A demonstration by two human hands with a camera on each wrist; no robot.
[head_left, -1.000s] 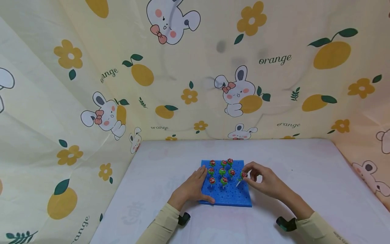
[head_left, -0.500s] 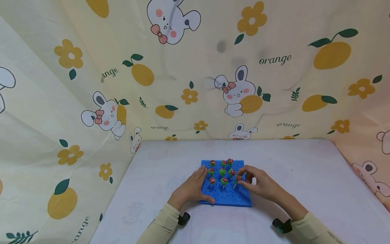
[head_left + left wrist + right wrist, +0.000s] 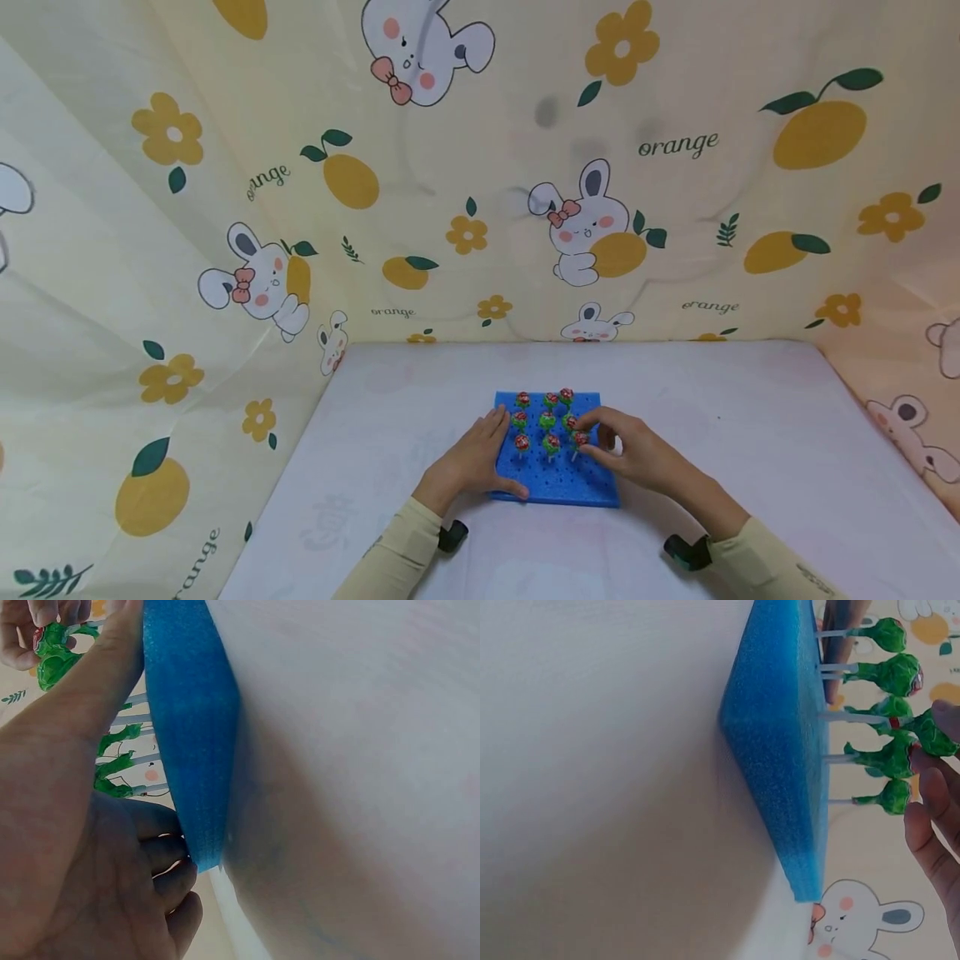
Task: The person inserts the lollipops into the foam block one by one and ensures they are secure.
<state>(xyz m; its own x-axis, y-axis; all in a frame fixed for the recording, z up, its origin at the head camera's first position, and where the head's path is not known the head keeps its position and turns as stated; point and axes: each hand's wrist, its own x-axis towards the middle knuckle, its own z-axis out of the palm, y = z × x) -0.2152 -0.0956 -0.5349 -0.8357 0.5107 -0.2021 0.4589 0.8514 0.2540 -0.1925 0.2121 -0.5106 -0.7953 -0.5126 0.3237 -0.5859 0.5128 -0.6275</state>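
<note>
A blue foam board (image 3: 555, 490) dotted with small holes lies on the table, and several lollipops (image 3: 551, 444) in red and green wrappers stand in it on white sticks. My left hand (image 3: 468, 458) rests against the board's left side, fingers stretched along the edge and thumb at the front edge. Over the right part of the board, my right hand (image 3: 637, 450) pinches a lollipop (image 3: 934, 736) by its wrapped head between thumb and fingertips. Its stick tilts slightly and points down to the board's surface, close beside the standing lollipops.
The board sits on a white-covered table (image 3: 405, 392). Behind and at the sides hangs a cream curtain (image 3: 465, 158) printed with rabbits, oranges and flowers. A dark wrist camera (image 3: 453, 537) is worn on the left wrist and another camera (image 3: 686, 552) on the right.
My right hand has moved left and slightly down with the lollipop, from the board's right edge inward to the front row. My left hand has stayed in place.
</note>
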